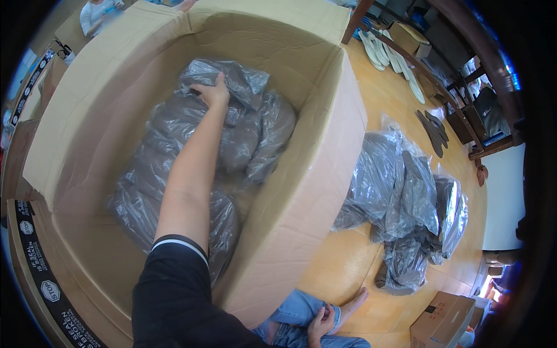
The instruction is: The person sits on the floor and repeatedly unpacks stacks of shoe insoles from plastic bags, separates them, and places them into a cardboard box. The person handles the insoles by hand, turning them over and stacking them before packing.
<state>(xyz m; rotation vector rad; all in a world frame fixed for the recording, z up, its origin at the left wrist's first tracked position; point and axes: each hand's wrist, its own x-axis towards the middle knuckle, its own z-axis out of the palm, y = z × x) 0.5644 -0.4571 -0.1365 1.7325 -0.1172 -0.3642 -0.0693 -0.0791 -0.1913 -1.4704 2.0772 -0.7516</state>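
My left hand (212, 93) reaches deep into a large open cardboard box (301, 191) and grips the top of a clear plastic bag (232, 78) holding something grey-brown. Several more such bagged bundles (151, 168) fill the bottom of the box under my forearm. My right hand (320, 326) rests low on my jeans-clad leg, beside a bare foot (354, 301), and holds nothing.
A heap of the same bagged grey items (406, 197) lies on the wooden floor right of the box. Pale flat sole shapes (394, 58) and dark ones (434, 130) lie further back. A small cardboard box (444, 319) stands at the lower right. Another person (98, 14) sits at the top left.
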